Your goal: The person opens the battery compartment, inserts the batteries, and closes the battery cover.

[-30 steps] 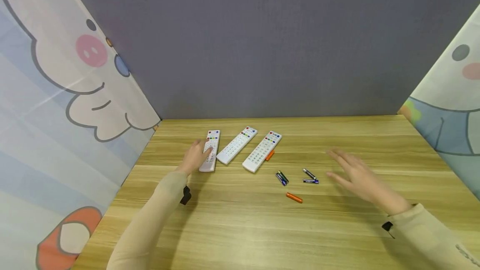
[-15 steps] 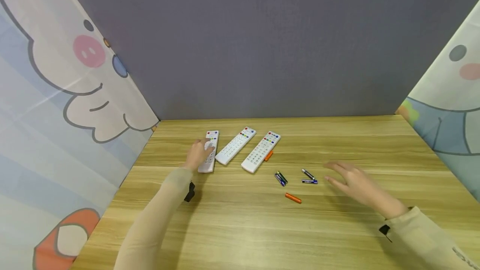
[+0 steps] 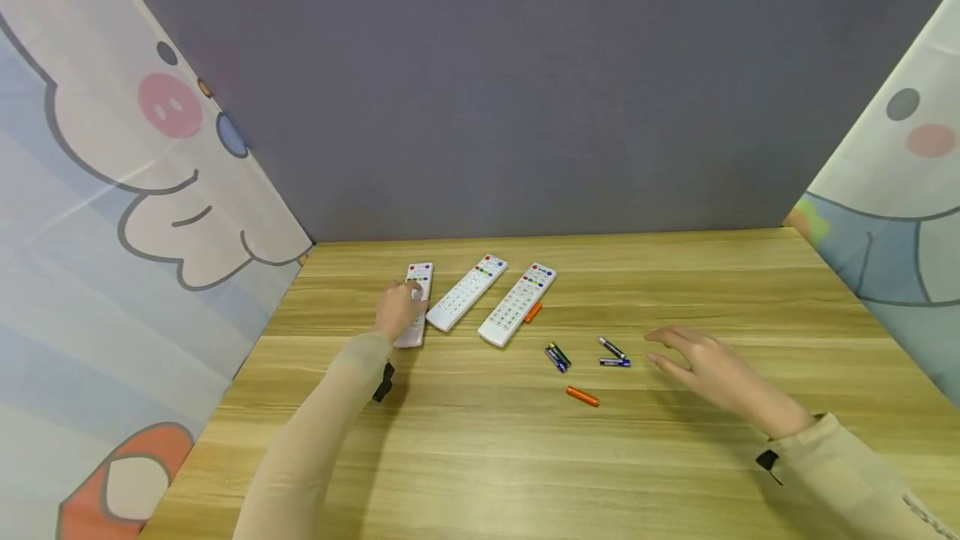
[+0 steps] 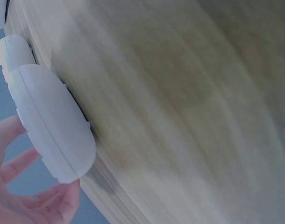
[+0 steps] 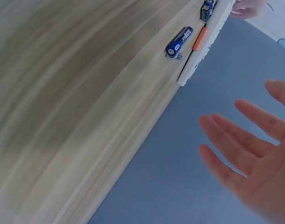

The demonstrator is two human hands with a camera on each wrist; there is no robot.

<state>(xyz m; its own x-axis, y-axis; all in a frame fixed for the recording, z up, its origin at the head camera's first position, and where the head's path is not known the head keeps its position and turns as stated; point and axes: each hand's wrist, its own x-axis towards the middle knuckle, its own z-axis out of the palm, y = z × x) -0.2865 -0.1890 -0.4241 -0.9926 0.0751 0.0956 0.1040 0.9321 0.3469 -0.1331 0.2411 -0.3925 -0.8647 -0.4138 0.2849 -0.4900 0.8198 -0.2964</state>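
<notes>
A white remote control lies at the left of the three on the table. My left hand is over it in the head view, fingers bent and thumb near its right edge. In the left wrist view, curled fingers hold the side of this remote control; part of the grip is hidden. My right hand hovers over the table at right, fingers loosely extended and holding nothing. Nearest to it are a dark battery and a blue battery.
Two more white remote controls, a middle one and a right one, lie slanted. An orange battery is beside the right one. A blue battery and another orange battery lie nearer. A grey panel stands behind.
My left hand has shifted slightly further over the left remote control, its fingers more bent. My right hand has lowered a little. The whole scene has drifted slightly left in the view.
</notes>
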